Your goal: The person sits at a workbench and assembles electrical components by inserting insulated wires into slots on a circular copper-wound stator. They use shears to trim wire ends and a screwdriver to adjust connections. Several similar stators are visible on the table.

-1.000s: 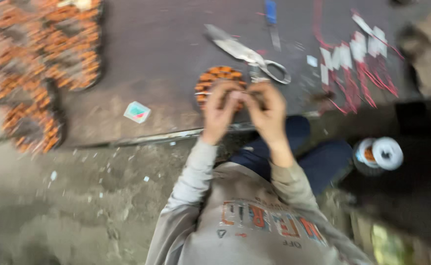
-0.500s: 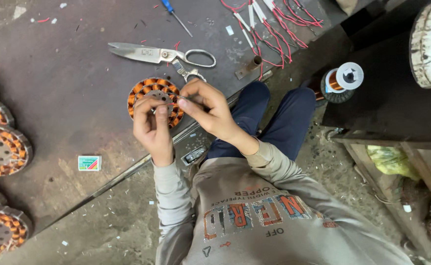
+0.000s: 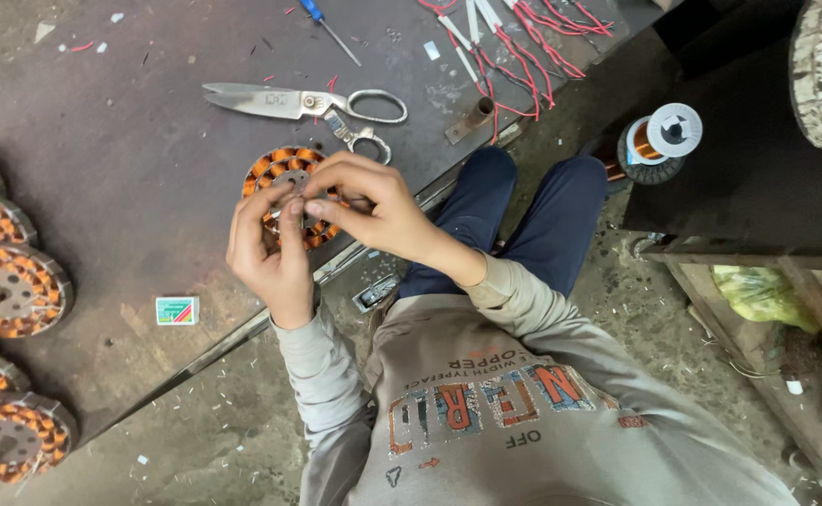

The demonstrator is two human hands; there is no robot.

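Nearest, the left hand (image 3: 266, 248) cups the near-left edge of the round copper-wound stator (image 3: 284, 192), fingers curled on it, while the right hand (image 3: 373, 211) pinches narrowly at its centre, seemingly on a fine wire end too thin to see. The stator lies on the dark metal desk (image 3: 130, 159), near its front edge. This looks like the stage of dressing or tying off a winding lead; the next move would call for a steady pull without nicking the wire. Just beyond lie large steel scissors (image 3: 289, 101), then red-sleeved wire leads (image 3: 533, 47). At left sit more wound stators (image 3: 8, 290); at right a copper-wire spool (image 3: 659, 141) stands above a gritty concrete floor (image 3: 205, 422).
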